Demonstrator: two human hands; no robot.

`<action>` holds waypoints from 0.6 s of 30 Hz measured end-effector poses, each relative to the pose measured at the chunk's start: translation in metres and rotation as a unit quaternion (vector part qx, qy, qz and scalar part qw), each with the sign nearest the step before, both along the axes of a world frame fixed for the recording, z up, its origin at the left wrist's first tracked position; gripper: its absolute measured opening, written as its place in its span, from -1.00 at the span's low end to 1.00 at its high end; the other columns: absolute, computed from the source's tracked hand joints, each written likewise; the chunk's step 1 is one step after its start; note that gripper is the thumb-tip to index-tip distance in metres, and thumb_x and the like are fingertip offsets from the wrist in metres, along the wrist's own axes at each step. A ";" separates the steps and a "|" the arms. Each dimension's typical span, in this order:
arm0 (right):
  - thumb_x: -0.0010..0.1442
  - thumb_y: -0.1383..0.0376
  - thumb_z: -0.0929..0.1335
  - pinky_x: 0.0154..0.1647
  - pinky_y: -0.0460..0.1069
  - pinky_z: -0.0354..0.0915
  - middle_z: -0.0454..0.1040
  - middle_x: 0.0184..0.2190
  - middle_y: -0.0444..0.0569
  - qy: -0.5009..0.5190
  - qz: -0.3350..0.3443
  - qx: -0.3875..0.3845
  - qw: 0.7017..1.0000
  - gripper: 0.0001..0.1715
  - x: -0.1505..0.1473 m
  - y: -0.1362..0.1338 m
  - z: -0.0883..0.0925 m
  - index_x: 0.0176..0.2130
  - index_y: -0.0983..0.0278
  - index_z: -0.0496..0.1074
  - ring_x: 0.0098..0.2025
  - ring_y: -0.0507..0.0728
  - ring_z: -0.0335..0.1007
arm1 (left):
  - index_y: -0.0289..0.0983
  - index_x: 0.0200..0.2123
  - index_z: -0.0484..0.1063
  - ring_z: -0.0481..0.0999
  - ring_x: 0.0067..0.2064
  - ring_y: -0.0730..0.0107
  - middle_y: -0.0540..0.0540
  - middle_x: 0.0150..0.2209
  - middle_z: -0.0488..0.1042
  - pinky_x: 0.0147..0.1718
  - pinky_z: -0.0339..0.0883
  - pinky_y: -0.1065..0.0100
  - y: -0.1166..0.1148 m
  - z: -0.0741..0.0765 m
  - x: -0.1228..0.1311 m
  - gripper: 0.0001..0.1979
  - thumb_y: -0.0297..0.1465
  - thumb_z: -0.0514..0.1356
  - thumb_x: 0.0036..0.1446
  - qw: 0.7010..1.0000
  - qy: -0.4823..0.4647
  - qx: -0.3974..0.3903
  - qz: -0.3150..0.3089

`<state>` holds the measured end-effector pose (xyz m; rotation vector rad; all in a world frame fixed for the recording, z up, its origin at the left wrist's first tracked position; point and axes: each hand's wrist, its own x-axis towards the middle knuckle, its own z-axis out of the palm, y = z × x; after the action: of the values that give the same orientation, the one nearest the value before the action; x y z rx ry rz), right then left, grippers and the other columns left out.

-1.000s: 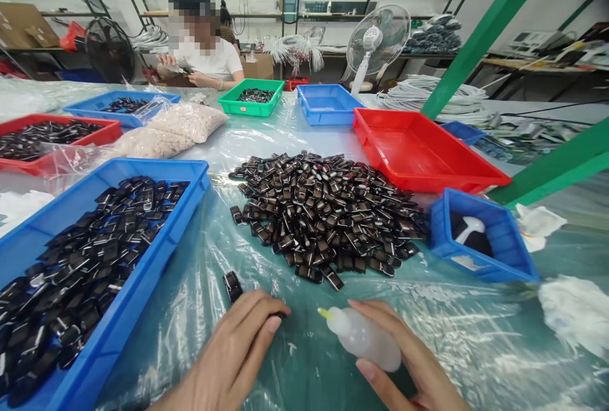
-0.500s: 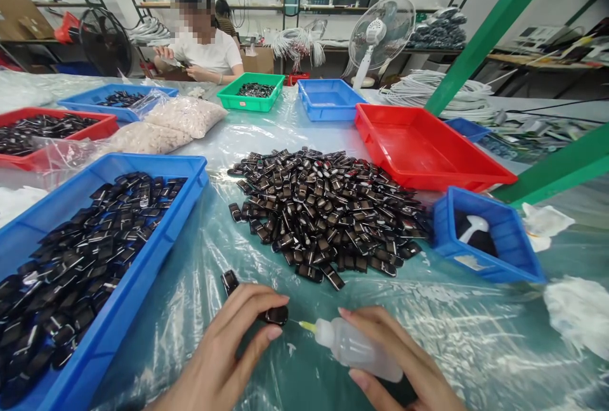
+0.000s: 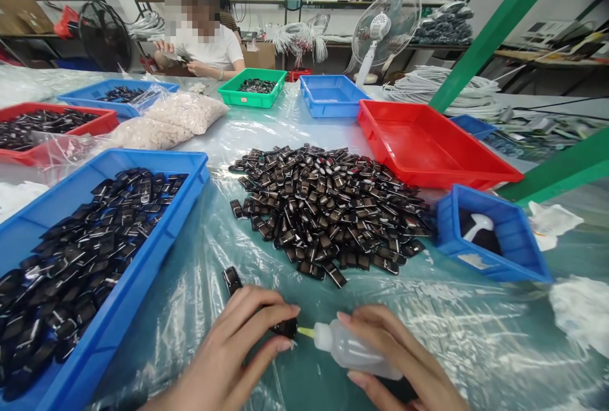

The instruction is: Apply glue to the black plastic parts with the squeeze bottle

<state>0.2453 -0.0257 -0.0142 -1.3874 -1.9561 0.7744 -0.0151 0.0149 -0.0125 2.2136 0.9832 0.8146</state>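
Head view: a black piece [image 3: 287, 327] is sitting low at the centre, over the film-covered desk [image 3: 204, 240], its end facing a yellow tip [image 3: 306, 332]; whether they are touching cannot be told.
Left hand: the left hand [image 3: 245, 332] is pinching the piece between thumb and fingers.
Black piece: it is looking light, stiff and glossy, so probably slippery; its long sides seem the surest hold.
Bottle: the translucent bottle [image 3: 354, 351] is lying nearly level, seemingly light and soft-walled, best held gently round its body.
Right hand: the right hand [image 3: 404, 347] is closing thumb and fingers around that body.
Loose piece: another black piece [image 3: 231, 279] is lying just beyond the left hand.
Pile: many similar pieces [image 3: 328, 208] are heaping up beyond both hands.
Blue tray: a long blue tray [image 3: 139, 287] is holding more at left.
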 end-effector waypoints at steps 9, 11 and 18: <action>0.22 0.35 0.40 -0.06 -0.15 0.45 0.49 0.01 -0.16 -0.014 0.033 0.038 0.999 -0.38 0.006 0.004 -0.001 0.15 -0.23 0.32 0.01 0.09 0.51 | -0.16 0.07 0.34 0.44 -0.10 0.28 -0.11 -0.10 0.44 -0.15 0.35 0.35 0.001 -0.004 0.000 -0.77 -0.33 0.03 0.41 0.999 -0.021 0.017 -0.018; 0.22 0.37 0.39 -0.04 -0.16 0.44 0.49 0.02 -0.17 -0.014 0.037 0.032 0.999 -0.37 0.006 0.005 0.001 0.16 -0.22 0.32 0.02 0.08 0.50 | -0.14 0.07 0.33 0.45 -0.09 0.29 -0.10 -0.09 0.44 -0.14 0.35 0.36 -0.001 -0.002 0.000 -0.77 -0.33 0.04 0.41 1.000 -0.016 0.000 -0.020; 0.21 0.41 0.39 -0.03 -0.20 0.42 0.51 0.00 -0.14 -0.035 0.051 0.065 0.996 -0.42 0.007 0.006 0.010 0.14 -0.07 0.37 0.01 0.03 0.50 | -0.12 0.02 0.35 0.47 -0.13 0.32 -0.07 -0.13 0.46 -0.18 0.36 0.38 -0.004 0.005 0.003 -0.79 -0.27 0.02 0.41 0.999 -0.025 -0.024 -0.006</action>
<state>0.2522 -0.0196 -0.0046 -1.2617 -2.1065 0.6388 -0.0121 0.0108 -0.0076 2.1471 0.9549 0.8276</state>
